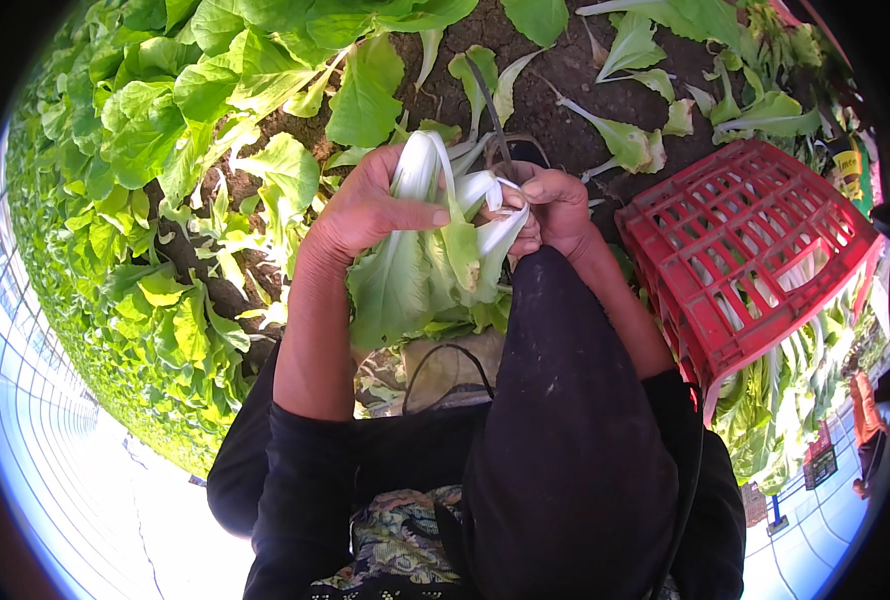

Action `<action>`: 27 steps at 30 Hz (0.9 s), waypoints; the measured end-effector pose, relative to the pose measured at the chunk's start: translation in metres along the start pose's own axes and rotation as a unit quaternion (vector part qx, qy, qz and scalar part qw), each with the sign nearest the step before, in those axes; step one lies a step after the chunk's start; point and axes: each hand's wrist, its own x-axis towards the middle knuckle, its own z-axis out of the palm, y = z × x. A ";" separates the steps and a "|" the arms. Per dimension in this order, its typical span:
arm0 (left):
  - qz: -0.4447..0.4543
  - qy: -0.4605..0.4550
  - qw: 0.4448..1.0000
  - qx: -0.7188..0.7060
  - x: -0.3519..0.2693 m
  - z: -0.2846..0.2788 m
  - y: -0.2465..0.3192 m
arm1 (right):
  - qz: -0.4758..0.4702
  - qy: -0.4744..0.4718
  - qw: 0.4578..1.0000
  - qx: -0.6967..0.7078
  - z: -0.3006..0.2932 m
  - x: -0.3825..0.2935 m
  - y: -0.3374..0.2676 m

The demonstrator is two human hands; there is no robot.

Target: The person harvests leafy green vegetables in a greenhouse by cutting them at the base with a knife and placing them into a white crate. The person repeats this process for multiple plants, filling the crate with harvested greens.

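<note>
Above my knees, my left hand (373, 206) holds a head of leafy greens (418, 169) with its white base upward and its leaves hanging down. The thumb lies across the white stalks. My right hand (553, 206) pinches white leaf stalks (501, 229) beside that head, close to my raised knee. A thin, dark, curved strip (487, 101) rises from near the right fingers; whether it is a blade or held by them cannot be told. The palm sides of both hands are partly hidden by the leaves.
A red plastic crate (749, 247) stands tilted at the right, with pale-stalked greens (775, 405) beyond it. Growing leafy plants (114, 165) fill the left. Loose leaves (617, 139) lie on the brown soil (538, 94) ahead. A person (867, 420) shows at the far right edge.
</note>
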 end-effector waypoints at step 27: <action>-0.043 0.122 0.988 0.081 -0.003 0.008 -0.015 | -0.258 -0.014 0.966 -0.030 0.018 -0.006 -0.021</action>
